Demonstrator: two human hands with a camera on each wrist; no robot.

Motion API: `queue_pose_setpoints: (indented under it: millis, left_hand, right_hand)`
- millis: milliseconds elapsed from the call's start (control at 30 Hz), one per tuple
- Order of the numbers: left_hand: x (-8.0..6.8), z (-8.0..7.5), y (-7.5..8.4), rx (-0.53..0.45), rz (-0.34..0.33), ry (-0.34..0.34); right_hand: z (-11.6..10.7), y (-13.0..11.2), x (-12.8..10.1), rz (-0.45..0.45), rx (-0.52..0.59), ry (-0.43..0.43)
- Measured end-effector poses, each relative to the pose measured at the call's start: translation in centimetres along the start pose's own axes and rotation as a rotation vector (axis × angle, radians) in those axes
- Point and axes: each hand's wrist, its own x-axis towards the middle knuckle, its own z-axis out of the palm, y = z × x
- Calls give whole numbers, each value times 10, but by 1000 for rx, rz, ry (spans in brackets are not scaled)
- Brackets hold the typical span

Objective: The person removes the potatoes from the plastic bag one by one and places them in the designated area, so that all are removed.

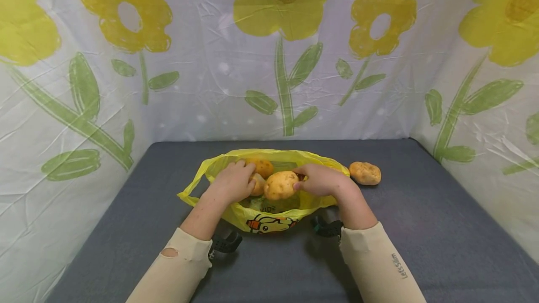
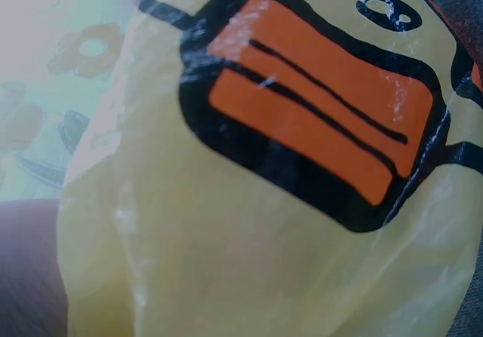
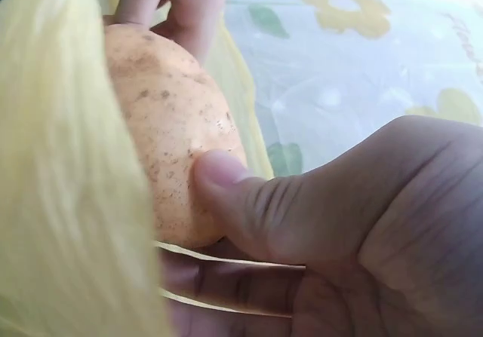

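a dark grey table [image 1: 126, 247] lies beneath the left hand [image 1: 233, 181] and right hand [image 1: 322, 180]. beyond both hangs a pale, creased sheet [image 1: 202, 106] with yellow flowers [image 1: 252, 6], green stems [image 1: 143, 78] and leaves [image 1: 306, 64]; more flowered cloth [image 1: 25, 130] rises to the left and right of them. light is soft.

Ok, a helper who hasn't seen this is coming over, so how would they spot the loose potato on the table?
On the dark grey table, find the open yellow bag. Just past its right end, as the head camera sees it, lies a lumpy tan potato. It rests directly on the table, while the other potatoes in sight are within the bag's mouth.
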Motion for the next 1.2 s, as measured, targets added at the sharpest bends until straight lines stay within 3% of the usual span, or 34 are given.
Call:
queue_pose_setpoints:
  millis: [300,500,767,1033,1200]
  left_hand:
    - [0,0,1,13,-3,-8]
    - [0,0,2,11,-14,-10]
    - [-1,-1,2,10,-14,-1]
    - [-1,-2,2,14,-10,-1]
    - [-2,-2,4,19,-9,-10]
  right_hand:
    - [-9,-1,-11,-48,7,69]
    - [-17,3,-22,-67,101,91]
    - [-33,25,-40,-99,207,117]
    - [-46,50,-52,-202,320,105]
    - [-50,58,-59,-205,389,101]
